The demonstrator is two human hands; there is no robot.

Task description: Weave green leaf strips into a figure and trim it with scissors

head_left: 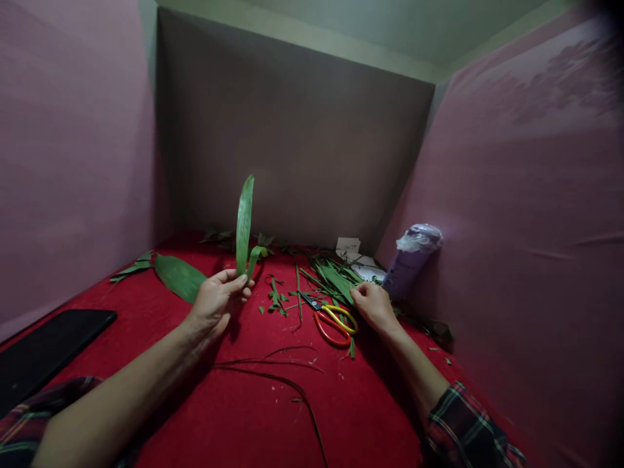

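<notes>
My left hand is raised over the left part of the red cloth, thumb and fingers pinched on a green leaf strip. One long piece of it stands upright, and a shorter piece bends over to the right beside it. On the right, my right hand is closed at the edge of a pile of cut leaves, with the end of a broad green leaf at its fingertips. Scissors with one red and one yellow handle lie just left of that hand, blades pointing to the far left.
A large leaf lies left of my left hand, and a black flat object is at the left edge. Leaf scraps and thin brown stems are scattered on the cloth. A purple container stands by the right pink wall.
</notes>
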